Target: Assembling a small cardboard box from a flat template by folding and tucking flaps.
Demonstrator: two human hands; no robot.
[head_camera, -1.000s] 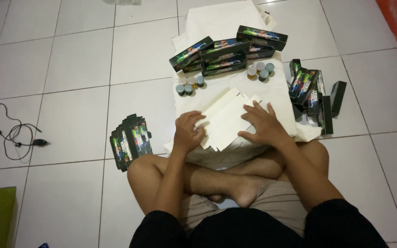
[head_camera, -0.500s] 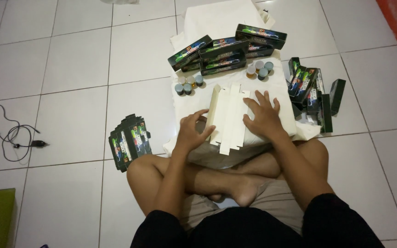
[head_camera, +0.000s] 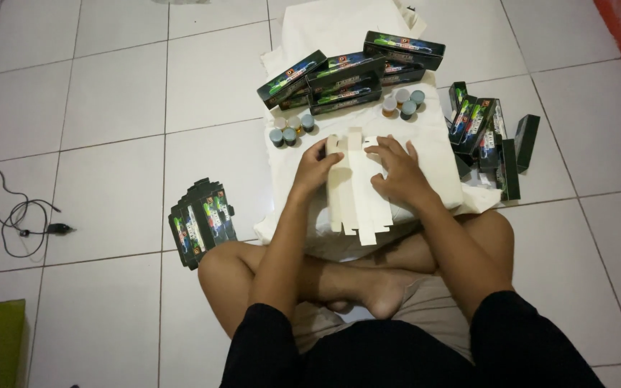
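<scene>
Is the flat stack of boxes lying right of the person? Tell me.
No, the flat boxes lie on the floor by the person's left knee.

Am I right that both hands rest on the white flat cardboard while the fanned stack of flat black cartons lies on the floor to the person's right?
Not quite: in the head view the stack of flat black cartons lies to the person's left. Both the left hand and the right hand do rest on the white flat cardboard.

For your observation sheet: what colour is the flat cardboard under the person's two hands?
Plain white or cream, unprinted on the side showing: the flat cardboard, seen best in the head view.
</scene>
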